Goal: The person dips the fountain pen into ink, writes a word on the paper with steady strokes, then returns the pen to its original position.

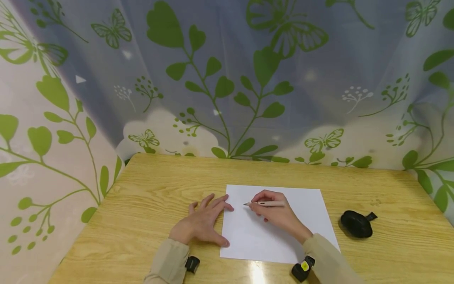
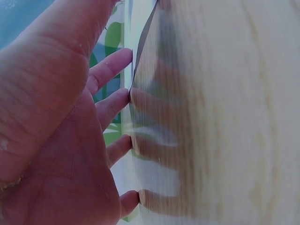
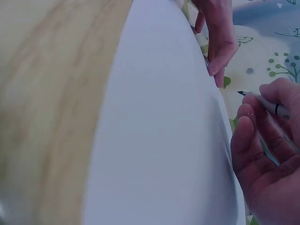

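A plain white sheet of paper point(image 1: 283, 236) lies on the wooden table. Over its upper part, my right hand point(image 1: 274, 209) pinches a pale fountain pen point(image 1: 271, 204) between thumb and fingers, the dark nib pointing left. In the right wrist view the nib of the pen point(image 3: 267, 105) looks raised off the sheet. My left hand point(image 1: 203, 221) rests with spread fingers at the paper's left edge; its thumb and two fingertips reach onto the sheet. The left wrist view shows the fingers point(image 2: 115, 105) of this hand touching down on the surface. No writing shows on the paper.
On the table point(image 1: 142, 197), right of the paper, sits a black rounded object point(image 1: 356, 224) with a short tab. A leaf-and-butterfly patterned curtain point(image 1: 234, 98) hangs behind the table and along its left side. Small black devices point(image 1: 192, 264) are worn on both wrists.
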`<state>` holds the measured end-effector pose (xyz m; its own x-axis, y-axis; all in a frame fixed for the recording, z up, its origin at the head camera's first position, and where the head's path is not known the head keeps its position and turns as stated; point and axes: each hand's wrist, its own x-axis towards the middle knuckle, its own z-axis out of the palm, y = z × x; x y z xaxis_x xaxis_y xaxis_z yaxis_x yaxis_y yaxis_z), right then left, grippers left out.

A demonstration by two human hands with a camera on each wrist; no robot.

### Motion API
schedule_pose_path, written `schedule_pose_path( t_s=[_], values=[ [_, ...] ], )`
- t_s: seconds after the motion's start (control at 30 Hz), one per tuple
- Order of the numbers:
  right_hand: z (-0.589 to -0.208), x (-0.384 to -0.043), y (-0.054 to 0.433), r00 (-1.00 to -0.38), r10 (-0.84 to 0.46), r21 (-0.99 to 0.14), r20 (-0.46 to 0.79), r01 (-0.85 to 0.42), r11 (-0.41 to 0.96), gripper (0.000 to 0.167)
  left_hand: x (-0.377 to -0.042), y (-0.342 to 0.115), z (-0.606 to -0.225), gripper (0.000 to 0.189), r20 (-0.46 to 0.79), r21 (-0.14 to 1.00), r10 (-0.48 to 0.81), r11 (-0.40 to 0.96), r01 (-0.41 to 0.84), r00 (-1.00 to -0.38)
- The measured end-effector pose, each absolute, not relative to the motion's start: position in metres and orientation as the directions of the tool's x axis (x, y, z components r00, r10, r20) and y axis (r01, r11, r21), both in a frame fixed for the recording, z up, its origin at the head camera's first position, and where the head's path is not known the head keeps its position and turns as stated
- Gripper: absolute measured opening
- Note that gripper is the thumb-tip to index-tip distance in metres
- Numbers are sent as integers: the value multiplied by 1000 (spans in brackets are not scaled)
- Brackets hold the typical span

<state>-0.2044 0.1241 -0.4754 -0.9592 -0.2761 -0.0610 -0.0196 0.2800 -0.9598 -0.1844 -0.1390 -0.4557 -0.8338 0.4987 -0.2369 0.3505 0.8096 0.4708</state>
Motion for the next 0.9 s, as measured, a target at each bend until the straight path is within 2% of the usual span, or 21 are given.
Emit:
schedule_pose_path(
  t_s=[0.9],
  values=[
    [-481,-215,104,-949,-305,-932,-82,-36,362,11,-185,-139,-456,82,-237,483,502,804,347,-832]
  ],
)
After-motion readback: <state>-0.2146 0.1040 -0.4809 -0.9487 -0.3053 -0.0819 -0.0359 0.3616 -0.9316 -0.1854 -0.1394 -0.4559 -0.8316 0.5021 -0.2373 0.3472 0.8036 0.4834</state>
